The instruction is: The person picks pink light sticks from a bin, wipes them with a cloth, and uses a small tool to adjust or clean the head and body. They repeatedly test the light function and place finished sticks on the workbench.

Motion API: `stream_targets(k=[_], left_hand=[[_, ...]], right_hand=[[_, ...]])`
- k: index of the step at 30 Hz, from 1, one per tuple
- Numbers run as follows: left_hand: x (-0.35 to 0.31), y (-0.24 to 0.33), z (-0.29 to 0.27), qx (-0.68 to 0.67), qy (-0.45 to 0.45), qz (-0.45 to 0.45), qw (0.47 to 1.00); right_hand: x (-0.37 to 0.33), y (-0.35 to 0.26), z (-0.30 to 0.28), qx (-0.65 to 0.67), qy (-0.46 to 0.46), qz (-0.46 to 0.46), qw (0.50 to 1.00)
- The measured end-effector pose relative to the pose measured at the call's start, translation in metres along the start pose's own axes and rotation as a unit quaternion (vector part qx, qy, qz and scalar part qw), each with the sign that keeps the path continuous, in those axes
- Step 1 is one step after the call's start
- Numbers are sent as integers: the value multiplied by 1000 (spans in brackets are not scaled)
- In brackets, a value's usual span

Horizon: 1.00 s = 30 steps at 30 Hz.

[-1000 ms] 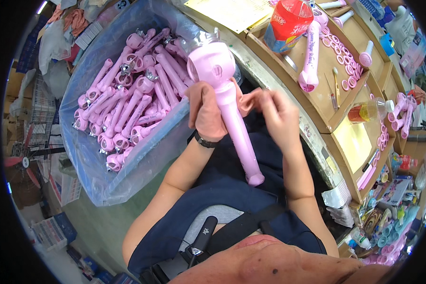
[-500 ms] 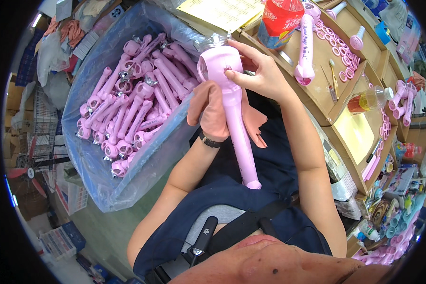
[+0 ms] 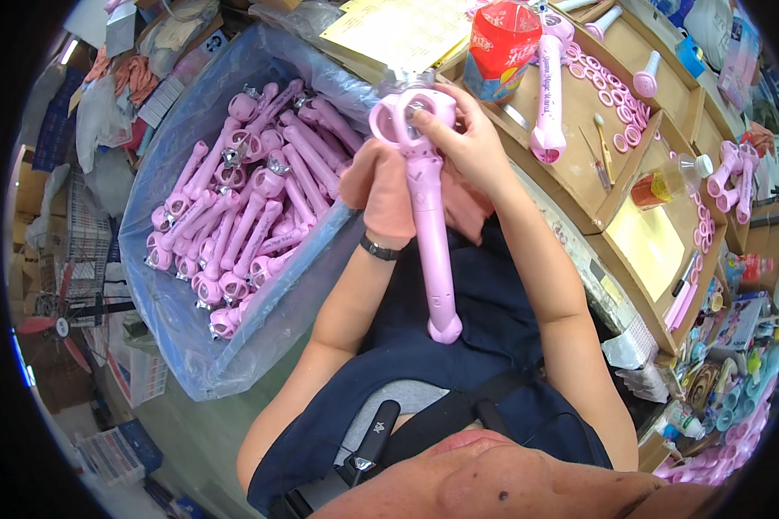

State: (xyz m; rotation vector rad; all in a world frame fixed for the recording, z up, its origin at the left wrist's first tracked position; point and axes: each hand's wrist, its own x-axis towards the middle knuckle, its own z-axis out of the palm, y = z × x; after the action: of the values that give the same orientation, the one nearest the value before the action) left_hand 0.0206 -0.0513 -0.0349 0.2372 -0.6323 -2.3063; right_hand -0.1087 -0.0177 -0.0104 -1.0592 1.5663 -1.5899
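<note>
A pink toy wand (image 3: 428, 229) stands upright before me, its ring-shaped head with a clear, silvery crown at the top and its handle end near my lap. My left hand (image 3: 388, 195), covered by a salmon-coloured cloth (image 3: 374, 186), is closed around the neck just under the head. My right hand (image 3: 469, 138) grips the head from the right, its thumb pressed into the round opening and its fingers behind. The cloth hangs behind the wand and shows again on its right side.
To the left stands a bin lined with blue plastic (image 3: 169, 324), heaped with pink wands (image 3: 255, 190). On the right are cardboard trays (image 3: 571, 195) with pink rings (image 3: 632, 112), a brush (image 3: 608, 147), a bottle of amber liquid (image 3: 666, 183), a red container (image 3: 504, 43) and another wand (image 3: 551, 95).
The wand has turned about its length, so its head opening now faces me and the lettering is out of sight. My right thumb has moved into the opening.
</note>
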Motion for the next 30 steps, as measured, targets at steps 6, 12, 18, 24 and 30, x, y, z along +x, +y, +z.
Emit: stream_targets(k=[6, 12, 18, 24, 30], left_hand=[[3, 7, -9, 33, 27, 40, 998], [3, -4, -8, -23, 35, 33, 999], [-3, -2, -11, -90, 13, 9, 996], [-5, -3, -12, 78, 19, 113, 990], [-12, 19, 3, 224, 53, 159, 960]], right_hand=[[-5, -20, -17, 106, -107, -29, 988], [-5, -17, -27, 58, -126, -24, 990], [-9, -13, -28, 46, -121, -95, 987], [-16, -6, -28, 100, -126, -66, 985], [-83, 26, 1, 198, 78, -44, 976]])
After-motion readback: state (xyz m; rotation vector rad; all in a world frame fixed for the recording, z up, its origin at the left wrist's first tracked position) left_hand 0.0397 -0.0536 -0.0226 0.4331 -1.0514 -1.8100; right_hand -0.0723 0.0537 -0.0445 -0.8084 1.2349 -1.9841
